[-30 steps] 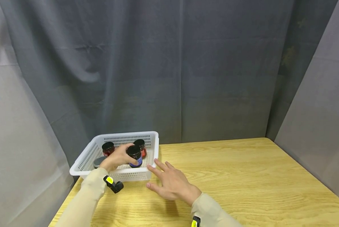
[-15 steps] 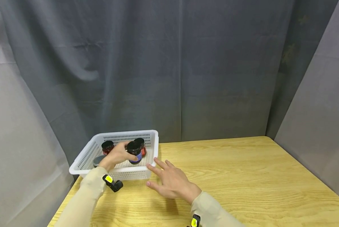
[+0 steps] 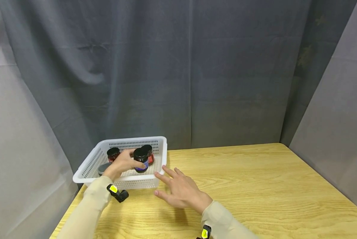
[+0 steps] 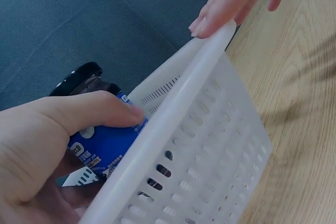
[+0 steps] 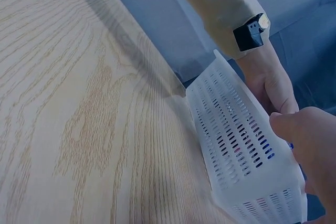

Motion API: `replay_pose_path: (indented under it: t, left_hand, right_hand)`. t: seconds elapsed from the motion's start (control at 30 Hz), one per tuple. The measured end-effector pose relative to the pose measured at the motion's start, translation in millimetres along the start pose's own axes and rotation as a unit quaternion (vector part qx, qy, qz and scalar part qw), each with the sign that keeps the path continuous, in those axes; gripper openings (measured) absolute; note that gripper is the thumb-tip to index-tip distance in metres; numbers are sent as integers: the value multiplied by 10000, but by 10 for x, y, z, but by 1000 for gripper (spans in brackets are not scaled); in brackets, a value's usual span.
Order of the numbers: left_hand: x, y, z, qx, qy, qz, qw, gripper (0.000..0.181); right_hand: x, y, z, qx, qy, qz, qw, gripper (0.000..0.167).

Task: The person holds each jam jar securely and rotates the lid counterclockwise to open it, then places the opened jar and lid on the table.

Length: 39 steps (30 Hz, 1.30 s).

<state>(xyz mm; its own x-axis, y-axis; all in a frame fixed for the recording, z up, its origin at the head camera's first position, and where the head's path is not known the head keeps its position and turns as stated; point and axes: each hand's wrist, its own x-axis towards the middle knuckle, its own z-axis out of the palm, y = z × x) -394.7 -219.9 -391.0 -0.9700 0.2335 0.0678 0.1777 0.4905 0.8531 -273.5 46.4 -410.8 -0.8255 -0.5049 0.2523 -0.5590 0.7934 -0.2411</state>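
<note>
In the head view my left hand (image 3: 123, 164) reaches into the white perforated basket (image 3: 130, 178) and grips a dark jar (image 3: 141, 157) with a black lid and a blue label. The left wrist view shows my thumb lying across that blue label (image 4: 107, 148), just behind the basket's near wall; the other fingers are mostly hidden. My right hand (image 3: 181, 192) is spread at the basket's near right corner, its fingertips on the rim. Beside the held jar stands a jar with a red label (image 3: 151, 158). Whether the held jar touches the basket floor cannot be told.
Also in the basket are a dark-lidded red jar (image 3: 113, 153) at the back left and a grey-lidded jar (image 3: 103, 168), partly hidden by my left hand. The wooden table (image 3: 256, 186) stretches to the right. A grey curtain (image 3: 154, 83) hangs behind.
The held jar has shifted slightly up in the head view, closer to the red-labelled jar, then barely moves. My right hand has stayed at the basket corner.
</note>
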Motion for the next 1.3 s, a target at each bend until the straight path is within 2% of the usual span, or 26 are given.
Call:
replay_pose_path:
  t: [0.2,0.4,0.57,0.9,1.13,1.3]
  left_hand:
    - [14,21,22,-279,-97,-13,9996,51]
    - [7,41,14,-200,-11,-36,9998,49]
    - [-19,46,7,-191,44,62,9998,50]
    - [-36,71,36,-773,-122,104,9969,53]
    - [-53,108,47,-718,-9,241,9971,49]
    - [-50,116,60,-934,-143,316,9950,46]
  right_hand:
    - [5,21,-7,-93,9,-31,10000,66]
    - [19,24,5,-107,-85,2,9999,70]
    - [22,6,19,-31,-175,19,9998,71]
    - [27,10,17,-9,-176,-27,9998,69]
    - [24,32,-12,-15,-194,-60,9998,72]
    - [22,45,-31,-19,-171,-69,9998,71]
